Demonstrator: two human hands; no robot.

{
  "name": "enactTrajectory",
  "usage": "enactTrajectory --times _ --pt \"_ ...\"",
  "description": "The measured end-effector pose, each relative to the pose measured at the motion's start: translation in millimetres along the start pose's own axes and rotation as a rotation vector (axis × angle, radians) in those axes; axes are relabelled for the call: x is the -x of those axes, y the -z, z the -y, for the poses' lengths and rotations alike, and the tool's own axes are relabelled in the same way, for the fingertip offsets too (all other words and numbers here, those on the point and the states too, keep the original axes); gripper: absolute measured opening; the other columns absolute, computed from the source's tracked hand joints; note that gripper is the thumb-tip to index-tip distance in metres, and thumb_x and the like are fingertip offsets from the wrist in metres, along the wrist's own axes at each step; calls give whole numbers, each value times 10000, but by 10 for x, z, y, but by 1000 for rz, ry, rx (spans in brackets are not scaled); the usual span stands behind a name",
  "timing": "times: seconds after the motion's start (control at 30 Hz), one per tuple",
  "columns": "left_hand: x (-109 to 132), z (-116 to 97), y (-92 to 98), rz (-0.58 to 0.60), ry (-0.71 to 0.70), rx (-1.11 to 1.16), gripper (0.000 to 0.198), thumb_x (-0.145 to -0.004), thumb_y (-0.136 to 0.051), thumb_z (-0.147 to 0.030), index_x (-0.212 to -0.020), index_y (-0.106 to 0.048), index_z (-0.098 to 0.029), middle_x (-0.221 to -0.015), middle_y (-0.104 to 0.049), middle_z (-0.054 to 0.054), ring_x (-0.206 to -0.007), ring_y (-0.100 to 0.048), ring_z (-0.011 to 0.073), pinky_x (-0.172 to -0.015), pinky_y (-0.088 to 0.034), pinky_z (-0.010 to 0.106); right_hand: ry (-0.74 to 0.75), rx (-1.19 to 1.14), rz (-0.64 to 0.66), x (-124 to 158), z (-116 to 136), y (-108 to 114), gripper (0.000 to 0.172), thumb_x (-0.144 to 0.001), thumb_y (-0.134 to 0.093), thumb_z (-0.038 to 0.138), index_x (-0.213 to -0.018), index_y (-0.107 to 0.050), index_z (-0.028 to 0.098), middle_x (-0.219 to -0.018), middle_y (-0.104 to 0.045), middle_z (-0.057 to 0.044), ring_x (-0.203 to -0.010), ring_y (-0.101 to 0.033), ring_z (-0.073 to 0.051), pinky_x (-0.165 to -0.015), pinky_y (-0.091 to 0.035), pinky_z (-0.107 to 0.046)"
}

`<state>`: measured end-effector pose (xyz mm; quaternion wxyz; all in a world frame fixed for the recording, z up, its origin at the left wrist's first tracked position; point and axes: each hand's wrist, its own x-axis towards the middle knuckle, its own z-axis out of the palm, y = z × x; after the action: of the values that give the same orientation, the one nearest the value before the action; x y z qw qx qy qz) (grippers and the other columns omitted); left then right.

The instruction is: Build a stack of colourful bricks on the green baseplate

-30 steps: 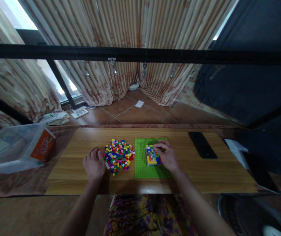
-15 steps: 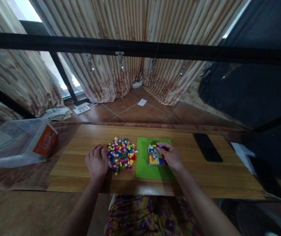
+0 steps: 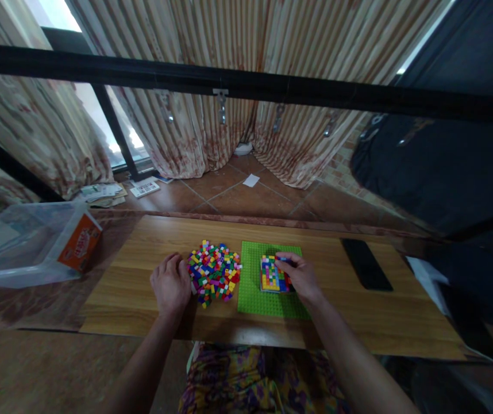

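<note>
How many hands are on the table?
2. The left hand rests beside the loose brick pile; the right hand touches the brick block on the green baseplate.

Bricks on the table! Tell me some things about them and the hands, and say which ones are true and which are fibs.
1. The pile of loose bricks lies between the left hand and the green baseplate. True.
2. The right hand is at the colourful block built on the baseplate. True.
3. The black phone is under the left hand. False: it lies by itself on the table, to the right of the baseplate.
4. The pile sits on top of the baseplate. False: it sits on the wooden table, just beside the baseplate.
</note>
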<state>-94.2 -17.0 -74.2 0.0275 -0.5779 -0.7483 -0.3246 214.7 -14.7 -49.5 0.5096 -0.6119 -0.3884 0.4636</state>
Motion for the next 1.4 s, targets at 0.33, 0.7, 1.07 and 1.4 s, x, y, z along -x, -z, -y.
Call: enactTrajectory --times 0.33,0.7,1.07,1.4 --pt "-7 -15 8 31 14 3 338 -900 -408 -340 -1019 -665 -155 -1134 -674 140 -1086 -592 284 -985 -409 447 -1 10 -33 -34 -44 -41 411 -503 -811 475 -814 -723 220 -754 -697 -12 -673 -620 -181 -656 -513 -328" --pt "1 -19 19 29 17 11 342 -901 -399 -326 -1017 -673 -157 -1125 -674 134 -1055 -595 271 -964 -418 434 467 742 67 309 36 53 932 -588 -782 515 -1406 -421 252 -1475 -376 -123 -1372 -328 -322 -1116 -287 -512" --pt "15 -95 70 56 58 14 348 -921 -391 -306 -1034 -679 -147 -1152 -666 139 -1078 -585 269 -972 -410 437 552 852 133 278 -69 239 901 -686 -723 496 -1456 -316 261 -1362 -466 -128 -1252 -431 -342 -1065 -332 -535" --pt "22 -104 68 48 68 25 339 -920 -403 -302 -1030 -683 -145 -1147 -670 138 -1081 -587 277 -971 -410 447 533 809 379 99 -16 583 936 -673 -753 414 -1478 -293 287 -1433 -451 -113 -1279 -461 -308 -1062 -369 -505"
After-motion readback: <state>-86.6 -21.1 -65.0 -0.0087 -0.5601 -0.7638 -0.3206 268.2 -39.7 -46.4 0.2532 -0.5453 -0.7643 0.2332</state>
